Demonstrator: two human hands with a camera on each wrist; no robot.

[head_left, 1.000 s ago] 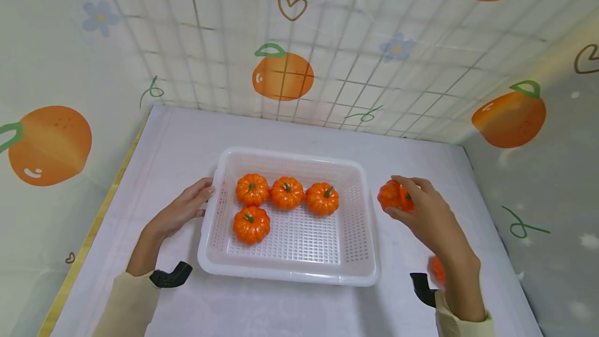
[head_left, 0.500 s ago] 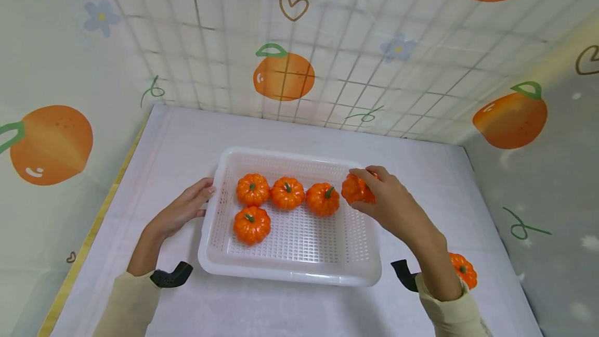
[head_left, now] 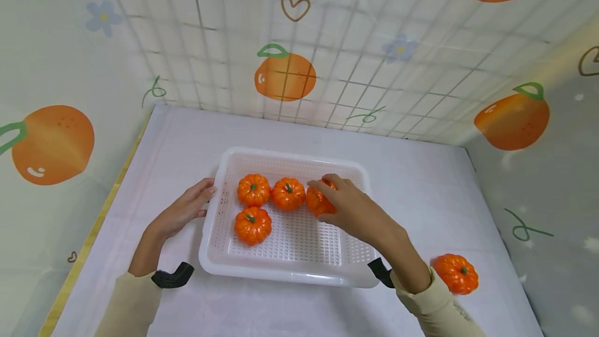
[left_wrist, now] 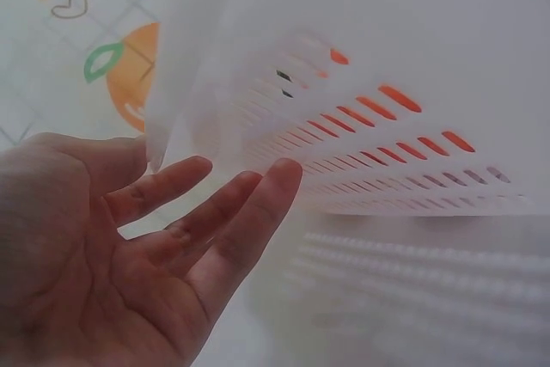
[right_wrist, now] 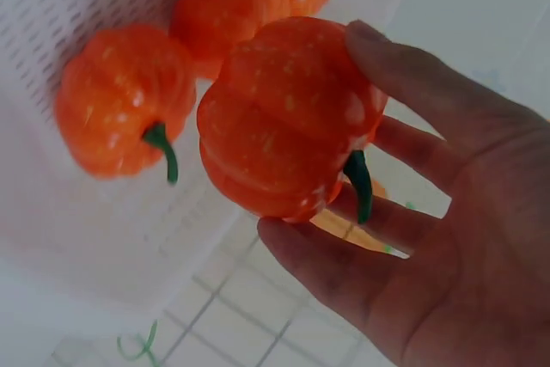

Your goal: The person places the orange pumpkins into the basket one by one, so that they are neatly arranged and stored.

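My right hand grips a small orange pumpkin with a green stem, between thumb and fingertips. The hand is over the back middle of a white perforated plastic basket. From above, the held pumpkin overlaps the spot of another one, which is hidden there. Two pumpkins stand to its left in the back row. A further pumpkin sits in front of the leftmost one. My left hand rests with loosely extended fingers at the outside of the basket's left wall.
One more pumpkin lies on the white-covered table, right of the basket and beside the right sleeve. A curtain printed with oranges hangs behind, with a wire grid showing through. Black wrist-camera mounts sit on both wrists.
My right hand has carried its pumpkin leftward, from beside the basket over the right rim to above the back row. The left hand has stayed at the basket's left side.
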